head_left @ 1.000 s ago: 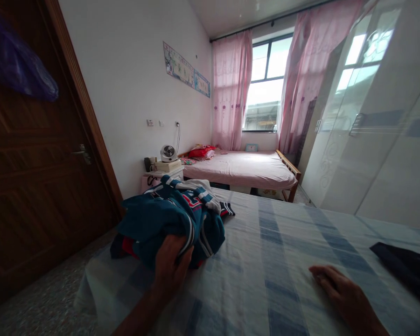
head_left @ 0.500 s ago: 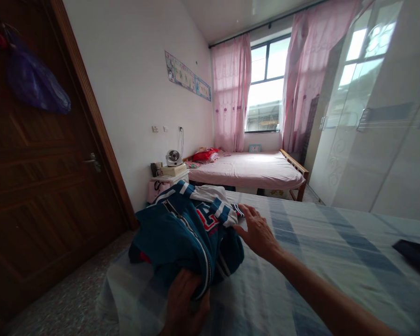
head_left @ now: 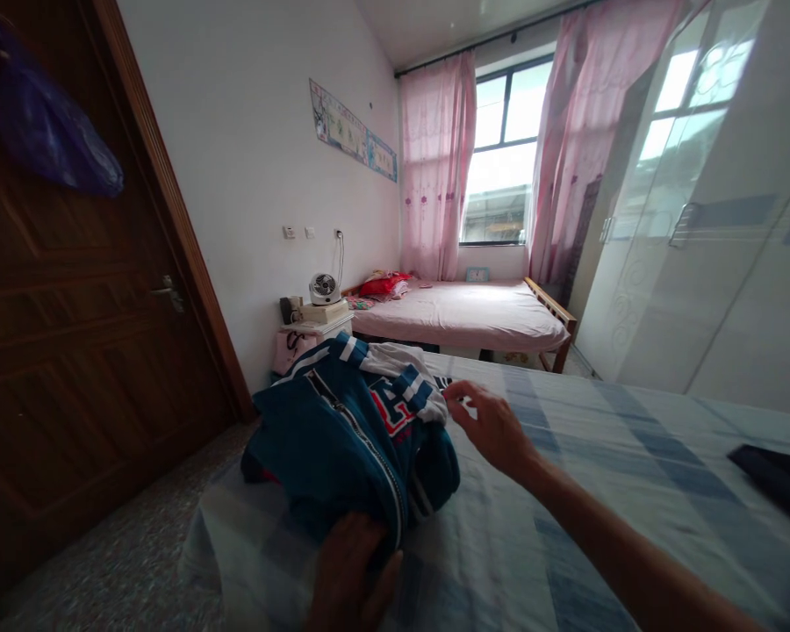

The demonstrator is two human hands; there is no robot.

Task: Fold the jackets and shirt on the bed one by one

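A dark teal zip jacket [head_left: 342, 439] with grey sleeves, white stripes and a red-and-white letter patch lies bunched near the bed's left edge. At its bottom hem, my left hand [head_left: 352, 570] is closed around the fabric; shadow hides part of the fingers. My right hand [head_left: 491, 430] reaches in from the right, its thumb and index finger pinched at the striped cuff of the grey sleeve [head_left: 427, 399]. The jacket's front zipper runs diagonally between the hands.
The jacket rests on a blue-and-white checked bedsheet [head_left: 500, 544]. A dark folded cloth [head_left: 773, 478] lies at the right. Beyond are a nightstand [head_left: 333, 329] with a small fan [head_left: 325, 288] and a second bed with a pink sheet [head_left: 461, 312]. A wooden door [head_left: 72, 351] stands left.
My right hand's fingers have drawn together at the cuff, where they were spread before. My left hand has shifted slightly down at the hem. The jacket has barely moved.
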